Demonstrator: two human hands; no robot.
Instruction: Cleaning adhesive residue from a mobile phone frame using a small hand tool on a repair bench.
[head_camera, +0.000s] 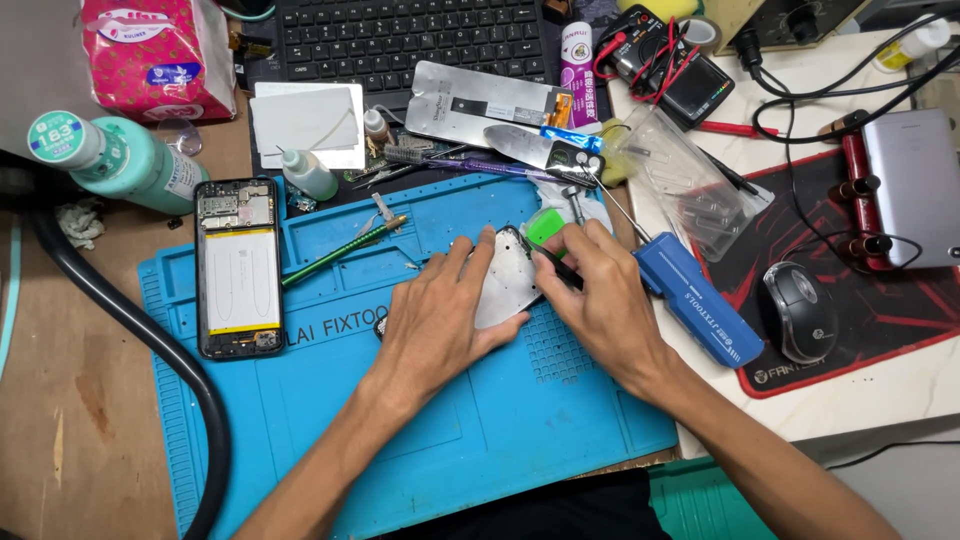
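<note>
Phone panel (503, 288), silver, lies on the blue mat (480, 420), pinned flat under the left hand (440, 320), fingers spread. Right hand (598, 295) fingers pinched on a dark thin tool (556, 268) at the panel's top edge, beside a green pick (545, 226).

Phone repair workshop: blue repair mat (480, 420), multimeter (672, 62), opened phone (239, 267).

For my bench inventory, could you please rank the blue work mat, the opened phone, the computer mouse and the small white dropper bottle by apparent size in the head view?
1. Blue work mat
2. Opened phone
3. Computer mouse
4. Small white dropper bottle
</note>
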